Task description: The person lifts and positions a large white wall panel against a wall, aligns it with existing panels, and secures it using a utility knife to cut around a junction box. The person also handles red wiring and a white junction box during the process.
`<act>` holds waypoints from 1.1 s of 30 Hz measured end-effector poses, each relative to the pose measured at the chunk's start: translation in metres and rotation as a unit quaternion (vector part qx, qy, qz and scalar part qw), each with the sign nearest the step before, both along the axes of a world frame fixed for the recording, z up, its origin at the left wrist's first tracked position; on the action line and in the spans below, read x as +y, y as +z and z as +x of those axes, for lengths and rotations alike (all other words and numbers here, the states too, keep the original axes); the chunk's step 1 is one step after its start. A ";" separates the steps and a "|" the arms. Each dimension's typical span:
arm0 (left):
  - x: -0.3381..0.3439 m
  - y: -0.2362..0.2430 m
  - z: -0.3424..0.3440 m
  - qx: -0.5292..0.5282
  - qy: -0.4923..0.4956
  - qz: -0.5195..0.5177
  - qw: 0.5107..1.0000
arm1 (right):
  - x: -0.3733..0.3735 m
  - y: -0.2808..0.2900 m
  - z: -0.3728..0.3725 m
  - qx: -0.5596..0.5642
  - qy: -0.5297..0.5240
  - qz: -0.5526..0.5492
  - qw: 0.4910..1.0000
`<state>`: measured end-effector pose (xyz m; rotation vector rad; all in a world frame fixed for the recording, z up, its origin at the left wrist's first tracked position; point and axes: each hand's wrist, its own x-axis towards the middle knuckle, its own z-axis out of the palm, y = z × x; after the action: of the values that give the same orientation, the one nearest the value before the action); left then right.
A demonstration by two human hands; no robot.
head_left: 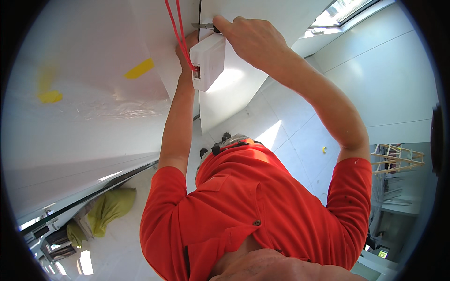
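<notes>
My right hand is closed on a utility knife, whose blade lies across a dark vertical gap between white panels at the top of the head view. Just below it is a white rectangular box with an opening in its side. Two red wires run from above down into that opening. My left hand is up behind the wires and the box, next to the gap, with its fingers mostly hidden.
Plastic film with yellow tape covers the left surface. A small yellow ring lies on the tiled floor. An olive bag is at lower left, a wooden frame at right, a window at upper right.
</notes>
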<state>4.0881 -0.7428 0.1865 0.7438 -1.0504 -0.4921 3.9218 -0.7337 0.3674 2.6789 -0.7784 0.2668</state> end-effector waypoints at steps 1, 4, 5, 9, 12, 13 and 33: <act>-0.001 -0.004 0.000 -0.015 0.017 -0.004 1.000 | 0.005 0.000 0.002 0.001 -0.005 0.004 1.000; -0.004 -0.014 0.004 -0.012 -0.036 -0.013 0.999 | 0.018 0.007 0.013 0.053 -0.069 0.020 0.996; -0.003 -0.016 0.003 -0.006 -0.046 -0.010 0.999 | 0.021 0.007 0.015 0.062 -0.062 0.001 0.996; -0.003 -0.015 0.002 0.010 -0.062 0.006 0.998 | 0.033 0.021 0.027 0.118 -0.051 -0.038 0.991; -0.005 -0.016 0.008 0.037 -0.081 0.024 0.996 | 0.032 0.011 0.026 0.067 -0.072 0.007 0.995; -0.004 -0.017 0.010 0.056 -0.095 0.033 0.993 | 0.027 0.006 0.026 0.035 -0.081 0.025 0.996; 0.013 0.023 -0.002 -0.097 0.115 0.038 0.988 | -0.027 -0.003 -0.009 -0.005 0.025 -0.022 0.999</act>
<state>4.0859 -0.7296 0.2098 0.9821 -1.1137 -0.2663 3.9124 -0.7604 0.3646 2.6613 -0.7003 0.3072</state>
